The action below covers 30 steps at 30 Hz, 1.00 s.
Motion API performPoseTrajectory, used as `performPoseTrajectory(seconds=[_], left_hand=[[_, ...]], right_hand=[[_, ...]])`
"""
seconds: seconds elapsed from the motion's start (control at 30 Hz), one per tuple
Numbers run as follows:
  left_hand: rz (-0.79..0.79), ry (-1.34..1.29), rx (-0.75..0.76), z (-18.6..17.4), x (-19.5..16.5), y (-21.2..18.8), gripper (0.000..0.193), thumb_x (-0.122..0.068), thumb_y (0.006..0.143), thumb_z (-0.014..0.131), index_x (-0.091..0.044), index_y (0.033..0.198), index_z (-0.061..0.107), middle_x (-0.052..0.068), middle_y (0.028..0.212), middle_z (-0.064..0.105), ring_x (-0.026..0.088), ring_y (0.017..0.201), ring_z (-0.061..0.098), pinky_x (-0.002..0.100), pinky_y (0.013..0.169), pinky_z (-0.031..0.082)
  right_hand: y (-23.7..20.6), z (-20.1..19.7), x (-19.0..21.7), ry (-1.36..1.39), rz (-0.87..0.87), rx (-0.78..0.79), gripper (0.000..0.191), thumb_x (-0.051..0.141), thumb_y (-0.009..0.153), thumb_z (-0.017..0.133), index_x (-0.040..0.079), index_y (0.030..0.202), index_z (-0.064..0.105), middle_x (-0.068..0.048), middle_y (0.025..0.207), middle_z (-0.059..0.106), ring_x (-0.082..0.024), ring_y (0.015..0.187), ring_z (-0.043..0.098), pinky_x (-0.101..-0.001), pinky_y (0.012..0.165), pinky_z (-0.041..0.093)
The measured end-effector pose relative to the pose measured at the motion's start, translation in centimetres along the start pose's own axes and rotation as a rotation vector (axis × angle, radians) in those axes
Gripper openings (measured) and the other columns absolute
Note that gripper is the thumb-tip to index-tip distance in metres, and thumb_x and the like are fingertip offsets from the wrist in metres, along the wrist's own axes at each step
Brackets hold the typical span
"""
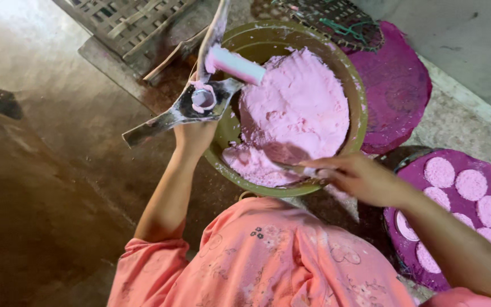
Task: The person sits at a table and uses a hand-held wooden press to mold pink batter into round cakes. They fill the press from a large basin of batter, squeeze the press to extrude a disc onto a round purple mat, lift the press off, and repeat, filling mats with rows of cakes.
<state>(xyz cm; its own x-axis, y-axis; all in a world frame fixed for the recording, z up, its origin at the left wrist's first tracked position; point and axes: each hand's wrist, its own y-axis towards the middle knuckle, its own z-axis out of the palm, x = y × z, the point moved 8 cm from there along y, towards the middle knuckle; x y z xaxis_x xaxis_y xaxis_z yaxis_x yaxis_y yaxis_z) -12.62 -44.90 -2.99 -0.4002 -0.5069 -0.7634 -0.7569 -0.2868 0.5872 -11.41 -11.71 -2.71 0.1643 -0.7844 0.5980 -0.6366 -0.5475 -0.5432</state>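
Dough [296,113] everywhere – soft pink heap filling the green bowl [359,102], right between both hands. Left hand [194,136] closed around a three-armed metal press [183,111] held up over the bowl's near-left rim, with a pink-smeared roller handle [235,65] lying across it. Right hand [359,179] wrapped on a thin scraper [296,168], blade dug into the heap's lower edge. Off to the right of that hand, a purple tray [396,224] on the floor carrying round pink discs [471,185]; another purple tray [404,91] beyond it.

Risks, probably: sticky stuff clogging the press ring so discs come out ragged – or a greasy grip letting the press slide off the rim. Could also tip the bowl by scraping too hard at the edge nearest the body.
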Motion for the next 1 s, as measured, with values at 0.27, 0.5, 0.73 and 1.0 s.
performPoseTrajectory(seconds=[0.27, 0.5, 0.73, 1.0], left_hand=[[0.174, 0.400, 0.396, 4.1, -5.5, 0.1, 0.049, -0.028, 0.072, 0.081, -0.007, 0.114, 0.065, 0.018, 0.139, 0.065, 0.030, 0.106, 0.069, 0.043, 0.080, 0.058], [0.232, 0.209, 0.431, 7.4, -7.2, -1.0, 0.047, -0.029, 0.080, 0.079, -0.007, 0.120, 0.068, 0.013, 0.121, 0.069, 0.033, 0.108, 0.068, 0.044, 0.086, 0.056], [-0.179, 0.056, 0.539, 5.7, -4.2, -1.5, 0.041, -0.030, 0.084, 0.073, -0.012, 0.120, 0.069, 0.008, 0.114, 0.073, 0.027, 0.102, 0.072, 0.039, 0.088, 0.057], [0.214, 0.112, 0.491, 7.5, -6.8, -1.0, 0.031, -0.025, 0.083, 0.072, -0.012, 0.111, 0.072, 0.012, 0.130, 0.068, 0.032, 0.110, 0.067, 0.043, 0.092, 0.055]], right_hand=[[-2.3, -9.0, 5.0, -0.062, -0.174, -0.119, 0.037, 0.024, 0.093, 0.064, 0.016, 0.128, 0.073, -0.007, 0.067, 0.066, -0.017, 0.052, 0.057, -0.0342, 0.050, 0.046], [0.6, -3.9, 12.9, -1.077, -0.348, -0.419, 0.014, 0.021, 0.087, 0.060, 0.017, 0.096, 0.069, -0.004, 0.084, 0.071, -0.025, 0.074, 0.073, -0.0411, 0.056, 0.055], [-5.9, -6.7, 17.8, -0.979, -0.426, -0.544, 0.024, 0.009, 0.078, 0.060, 0.014, 0.100, 0.068, -0.006, 0.078, 0.067, -0.026, 0.067, 0.070, -0.0419, 0.055, 0.055], [0.2, -1.2, 14.7, -1.284, -0.358, -0.427, 0.014, 0.016, 0.086, 0.062, 0.008, 0.096, 0.065, -0.008, 0.078, 0.068, -0.024, 0.064, 0.071, -0.0354, 0.054, 0.057]])
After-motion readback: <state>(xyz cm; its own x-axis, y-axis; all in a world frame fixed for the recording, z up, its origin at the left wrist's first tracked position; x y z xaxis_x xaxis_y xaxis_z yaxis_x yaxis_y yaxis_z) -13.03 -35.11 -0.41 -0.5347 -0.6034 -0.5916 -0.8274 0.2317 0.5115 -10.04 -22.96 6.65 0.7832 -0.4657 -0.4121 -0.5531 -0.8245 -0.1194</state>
